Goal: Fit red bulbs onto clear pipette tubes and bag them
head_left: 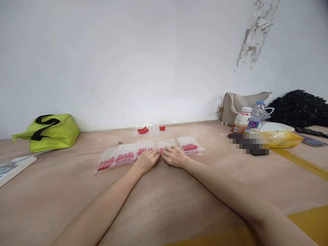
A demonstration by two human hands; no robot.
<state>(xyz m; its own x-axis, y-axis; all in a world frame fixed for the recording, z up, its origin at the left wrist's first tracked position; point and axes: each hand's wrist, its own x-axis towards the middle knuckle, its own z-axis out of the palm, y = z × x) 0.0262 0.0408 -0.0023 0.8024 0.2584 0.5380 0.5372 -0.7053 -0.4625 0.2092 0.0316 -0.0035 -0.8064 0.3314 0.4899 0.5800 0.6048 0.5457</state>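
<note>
Side by side on the table lie several small clear zip bags, each with pinkish-red pieces in it. My left hand (pixel 147 161) and my right hand (pixel 174 156) meet at the near edge of one zip bag (pixel 165 142). Both have curled fingers, which appear to pinch that edge; the fingertips are partly hidden. Under my left wrist and to its left are more bags, ending with the leftmost bag (pixel 105 162). The rightmost bag (pixel 190 141) lies just beyond my right hand. What the red pieces are, I cannot make out.
Against the wall lie loose red pieces (pixel 142 130) on clear plastic and a smaller red pile (pixel 162 128). A yellow-green bag (pixel 55 133) stands left. At right are a drink bottle (pixel 242 120), a water bottle (pixel 256 116), a yellow tissue pack (pixel 283 138) and a phone (pixel 314 140).
</note>
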